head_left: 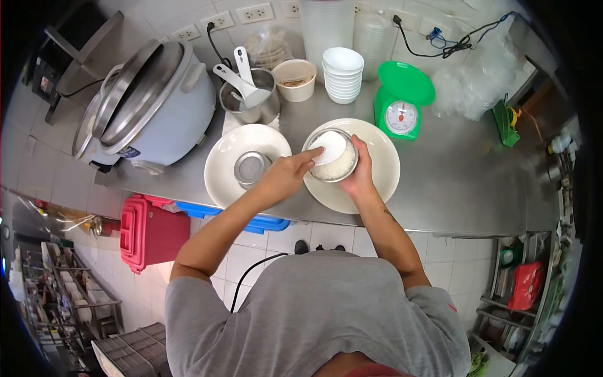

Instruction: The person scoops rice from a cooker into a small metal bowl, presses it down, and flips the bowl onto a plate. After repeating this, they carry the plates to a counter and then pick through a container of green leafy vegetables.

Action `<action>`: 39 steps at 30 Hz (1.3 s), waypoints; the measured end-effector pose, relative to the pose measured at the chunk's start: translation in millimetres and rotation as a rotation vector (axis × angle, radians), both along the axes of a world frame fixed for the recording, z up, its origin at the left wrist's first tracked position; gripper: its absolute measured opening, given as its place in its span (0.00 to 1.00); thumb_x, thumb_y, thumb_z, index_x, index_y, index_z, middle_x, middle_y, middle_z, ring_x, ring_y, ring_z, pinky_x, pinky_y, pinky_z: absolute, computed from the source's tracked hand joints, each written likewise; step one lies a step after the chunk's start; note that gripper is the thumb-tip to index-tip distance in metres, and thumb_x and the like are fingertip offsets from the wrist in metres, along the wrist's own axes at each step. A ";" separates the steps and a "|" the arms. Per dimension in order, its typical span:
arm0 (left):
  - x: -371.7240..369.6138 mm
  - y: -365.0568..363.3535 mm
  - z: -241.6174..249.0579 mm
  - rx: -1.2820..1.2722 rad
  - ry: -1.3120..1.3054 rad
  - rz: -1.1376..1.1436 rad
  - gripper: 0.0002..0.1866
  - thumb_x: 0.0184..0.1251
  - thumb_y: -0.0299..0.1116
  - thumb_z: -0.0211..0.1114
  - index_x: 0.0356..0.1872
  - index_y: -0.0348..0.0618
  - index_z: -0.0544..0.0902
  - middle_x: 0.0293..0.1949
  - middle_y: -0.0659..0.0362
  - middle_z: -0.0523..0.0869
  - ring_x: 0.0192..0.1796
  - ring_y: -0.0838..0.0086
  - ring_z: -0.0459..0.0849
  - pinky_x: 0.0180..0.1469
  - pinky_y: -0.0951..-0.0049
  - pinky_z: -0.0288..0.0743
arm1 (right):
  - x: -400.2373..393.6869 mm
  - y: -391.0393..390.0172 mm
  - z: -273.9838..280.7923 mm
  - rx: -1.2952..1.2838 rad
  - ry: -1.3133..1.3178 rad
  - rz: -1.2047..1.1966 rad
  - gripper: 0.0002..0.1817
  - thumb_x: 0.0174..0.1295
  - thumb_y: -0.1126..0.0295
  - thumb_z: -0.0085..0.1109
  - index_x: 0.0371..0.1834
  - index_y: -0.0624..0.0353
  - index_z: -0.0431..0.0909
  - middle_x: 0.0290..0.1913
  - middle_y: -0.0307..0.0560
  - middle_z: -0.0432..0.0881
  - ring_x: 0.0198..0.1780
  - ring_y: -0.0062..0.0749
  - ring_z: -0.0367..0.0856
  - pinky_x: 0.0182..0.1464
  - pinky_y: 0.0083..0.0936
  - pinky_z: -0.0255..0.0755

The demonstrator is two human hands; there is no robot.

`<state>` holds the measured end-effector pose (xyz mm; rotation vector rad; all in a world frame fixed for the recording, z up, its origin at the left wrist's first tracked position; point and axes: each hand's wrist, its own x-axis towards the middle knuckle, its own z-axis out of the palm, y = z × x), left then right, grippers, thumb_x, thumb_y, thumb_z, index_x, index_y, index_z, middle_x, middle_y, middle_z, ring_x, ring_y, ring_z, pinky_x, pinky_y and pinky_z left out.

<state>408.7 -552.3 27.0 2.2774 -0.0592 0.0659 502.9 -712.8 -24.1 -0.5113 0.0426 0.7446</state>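
The right hand (pixel 360 173) is clamped around the right side of a metal bowl (pixel 330 181) of white rice (pixel 339 169), over a large cream dish (pixel 384 168); the left hand (pixel 287 177), fingers pinched together, grips a white oval paddle (pixel 331 148) against the rice

The metal worktop (pixel 465 182) carried a green scale (pixel 405 100). Left of the scale stood a stack of white cups (pixel 343 75), then a round tub (pixel 296 88); farthest left of it sat a large cooker (pixel 173 103). Nearer the person than the scale, to its left, lay a wide white dish (pixel 386 160), with a second white dish (pixel 220 157) farther left of the scale.
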 end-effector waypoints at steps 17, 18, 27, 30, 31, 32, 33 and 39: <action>-0.2 -29.4 -22.5 0.214 -0.062 0.009 0.19 0.73 0.33 0.54 0.63 0.49 0.71 0.37 0.47 0.86 0.33 0.61 0.83 0.40 0.69 0.75 | 7.3 -4.9 -14.5 0.030 0.010 -0.150 0.25 0.62 0.52 0.54 0.56 0.58 0.72 0.55 0.46 0.78 0.59 0.38 0.75 0.64 0.37 0.66; 4.7 -23.1 -21.7 0.098 -0.100 -0.029 0.20 0.73 0.33 0.54 0.64 0.49 0.71 0.35 0.49 0.86 0.31 0.65 0.81 0.39 0.70 0.75 | 9.3 -10.7 -17.5 0.012 0.007 -0.124 0.26 0.62 0.51 0.53 0.57 0.58 0.72 0.55 0.46 0.78 0.59 0.39 0.75 0.64 0.38 0.66; 4.7 14.5 12.0 -0.085 0.024 0.284 0.34 0.65 0.50 0.61 0.63 0.34 0.68 0.39 0.39 0.85 0.46 0.52 0.85 0.49 0.62 0.76 | 31.9 -73.3 3.5 -0.824 -0.982 -0.099 0.32 0.55 0.60 0.62 0.65 0.53 0.68 0.59 0.48 0.75 0.60 0.39 0.74 0.63 0.31 0.66; 13.1 10.8 -7.7 0.044 -0.096 0.204 0.34 0.64 0.48 0.62 0.62 0.31 0.67 0.34 0.42 0.85 0.41 0.51 0.85 0.45 0.56 0.76 | 19.5 -65.8 -20.1 -1.305 -1.874 0.033 0.39 0.51 0.54 0.66 0.69 0.48 0.64 0.66 0.47 0.67 0.68 0.44 0.62 0.63 0.52 0.60; 15.9 9.7 -7.0 0.128 -0.048 0.214 0.32 0.65 0.47 0.61 0.61 0.31 0.68 0.37 0.40 0.85 0.42 0.49 0.85 0.47 0.56 0.76 | 11.9 -61.4 -26.7 -1.478 -2.138 0.120 0.41 0.51 0.53 0.67 0.70 0.47 0.63 0.67 0.47 0.65 0.70 0.45 0.60 0.63 0.57 0.58; 20.7 11.7 -5.3 0.214 -0.005 0.227 0.30 0.65 0.45 0.61 0.60 0.31 0.70 0.39 0.39 0.84 0.43 0.47 0.84 0.48 0.56 0.75 | 7.1 -58.3 -34.1 -1.483 -2.118 0.093 0.42 0.50 0.52 0.67 0.70 0.46 0.62 0.68 0.46 0.64 0.70 0.46 0.59 0.62 0.60 0.57; 26.2 17.1 -3.3 0.297 0.035 0.245 0.28 0.66 0.44 0.60 0.59 0.32 0.71 0.42 0.37 0.84 0.44 0.46 0.84 0.49 0.56 0.75 | 3.9 -54.9 -37.4 -1.487 -2.105 0.068 0.43 0.49 0.50 0.67 0.70 0.45 0.61 0.69 0.46 0.63 0.71 0.47 0.57 0.62 0.63 0.55; 77.7 118.5 17.4 0.979 -0.167 0.427 0.19 0.62 0.30 0.51 0.54 0.36 0.70 0.37 0.48 0.85 0.31 0.53 0.86 0.34 0.54 0.79 | 3.8 -59.8 -16.5 -1.303 -1.857 0.035 0.42 0.48 0.53 0.69 0.68 0.48 0.64 0.68 0.46 0.64 0.71 0.46 0.58 0.66 0.57 0.52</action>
